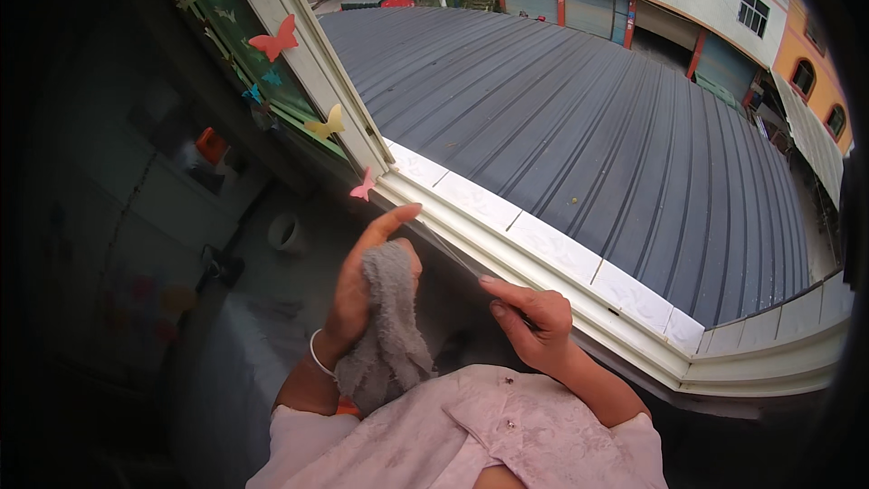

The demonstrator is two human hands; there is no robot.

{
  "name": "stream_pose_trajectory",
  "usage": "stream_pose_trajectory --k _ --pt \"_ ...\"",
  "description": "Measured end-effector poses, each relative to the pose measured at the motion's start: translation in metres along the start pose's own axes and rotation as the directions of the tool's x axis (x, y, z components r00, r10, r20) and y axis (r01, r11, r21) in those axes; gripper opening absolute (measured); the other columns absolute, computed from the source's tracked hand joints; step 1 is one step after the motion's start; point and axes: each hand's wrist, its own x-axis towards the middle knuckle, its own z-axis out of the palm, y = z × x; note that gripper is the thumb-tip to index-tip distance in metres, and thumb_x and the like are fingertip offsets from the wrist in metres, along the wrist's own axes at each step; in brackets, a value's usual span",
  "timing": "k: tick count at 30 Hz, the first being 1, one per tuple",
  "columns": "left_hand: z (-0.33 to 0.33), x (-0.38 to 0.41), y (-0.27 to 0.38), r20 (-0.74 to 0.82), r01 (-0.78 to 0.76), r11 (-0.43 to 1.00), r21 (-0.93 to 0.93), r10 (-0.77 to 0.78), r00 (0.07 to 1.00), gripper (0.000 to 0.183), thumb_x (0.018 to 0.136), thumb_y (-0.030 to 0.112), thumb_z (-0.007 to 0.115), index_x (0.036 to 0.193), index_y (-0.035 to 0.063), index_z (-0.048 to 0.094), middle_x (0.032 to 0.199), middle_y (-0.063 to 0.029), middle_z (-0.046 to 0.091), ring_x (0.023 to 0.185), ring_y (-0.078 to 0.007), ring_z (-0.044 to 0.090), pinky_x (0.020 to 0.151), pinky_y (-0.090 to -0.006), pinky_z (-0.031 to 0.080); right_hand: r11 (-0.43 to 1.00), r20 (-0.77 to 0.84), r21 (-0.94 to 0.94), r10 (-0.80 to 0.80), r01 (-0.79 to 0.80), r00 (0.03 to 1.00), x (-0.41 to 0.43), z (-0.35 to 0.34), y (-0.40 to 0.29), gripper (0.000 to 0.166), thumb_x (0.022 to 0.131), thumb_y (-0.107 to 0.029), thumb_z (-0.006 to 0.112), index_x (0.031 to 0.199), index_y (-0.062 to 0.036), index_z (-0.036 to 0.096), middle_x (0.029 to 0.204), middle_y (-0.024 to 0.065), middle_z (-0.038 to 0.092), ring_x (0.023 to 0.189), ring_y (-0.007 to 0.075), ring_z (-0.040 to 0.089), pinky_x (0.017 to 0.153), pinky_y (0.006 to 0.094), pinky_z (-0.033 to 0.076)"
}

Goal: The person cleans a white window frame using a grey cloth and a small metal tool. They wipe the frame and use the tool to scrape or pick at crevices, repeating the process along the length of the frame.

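My left hand (360, 272) holds a grey terry cloth (394, 319) that hangs down from the palm, and its index finger points out towards the white window track (529, 275). Near the inner edge of the track is my right hand (536, 319), index finger stretched forward and the other fingers curled. A thin, light strip or blade (451, 250) runs from the right fingertips towards the left index finger; what it is cannot be made out. Whether its far end touches the left finger is unclear.
A sliding window frame (326, 61) with butterfly decorations, among them a red butterfly (276, 39), stands at the upper left. Outside the track lie a white tiled ledge (557, 241) and a grey corrugated metal roof (577, 142). A white bucket (285, 232) is in the dark room.
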Motion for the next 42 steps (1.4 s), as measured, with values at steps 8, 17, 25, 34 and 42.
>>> stream_pose_trajectory --k 8,17,25,34,42 --pt "-0.088 -0.032 -0.059 -0.394 0.053 0.978 -0.203 -0.131 0.910 0.035 0.101 0.035 0.052 0.105 0.0018 0.064 0.105 -0.0071 0.058 0.084 -0.0141 0.057 0.075 -0.0268 0.048 0.990 0.448 -0.106 0.133 -0.095 0.884 0.046 0.102 0.047 0.038 0.087 -0.014 0.075 0.123 -0.0095 0.069 0.095 0.0089 0.073 0.078 0.0279 0.072 0.069 0.0328 0.056" --pt "-0.245 -0.083 -0.058 -0.540 -0.166 0.806 -0.567 -0.212 0.814 0.026 0.100 0.028 0.050 0.098 0.0046 0.061 0.080 -0.0098 0.060 0.069 -0.0229 0.058 0.062 -0.0341 0.053 0.956 0.007 -0.157 0.253 -0.249 0.967 0.220 0.148 0.149 0.047 0.093 -0.029 0.073 0.133 -0.0089 0.061 0.123 0.0092 0.065 0.111 0.0216 0.061 0.090 0.0357 0.056" --pt "-0.283 -0.007 -0.028 -0.562 0.033 0.999 -0.034 -0.047 0.826 0.031 0.108 0.019 0.046 0.126 0.0006 0.063 0.093 -0.0068 0.065 0.080 -0.0109 0.060 0.074 -0.0288 0.053 0.872 0.083 0.224 0.428 -0.436 0.900 0.343 0.162 0.232 0.065 0.105 -0.058 0.042 0.142 -0.0060 0.054 0.131 0.0064 0.061 0.122 0.0165 0.052 0.106 0.0373 0.039" --pt "-0.302 0.144 -0.011 -0.391 0.025 0.619 0.785 0.464 0.795 0.035 0.103 0.027 0.054 0.125 0.0006 0.060 0.113 -0.0244 0.069 0.108 -0.0398 0.066 0.092 -0.0427 0.051 0.757 0.133 0.361 0.537 -0.545 0.833 0.356 0.200 0.219 0.068 0.105 -0.064 0.031 0.139 -0.0094 0.052 0.122 0.0046 0.056 0.106 0.0137 0.048 0.092 0.0330 0.038" --pt "-0.308 0.166 -0.009 -0.179 -0.032 0.311 0.950 0.626 0.759 0.031 0.102 0.028 0.054 0.110 -0.0016 0.059 0.090 -0.0308 0.066 0.087 -0.0527 0.062 0.072 -0.0550 0.049 0.722 0.075 0.479 0.534 -0.500 0.842 0.355 0.214 0.229 0.053 0.106 -0.042 0.037 0.139 -0.0037 0.052 0.127 0.0078 0.061 0.114 0.0164 0.057 0.097 0.0335 0.046"
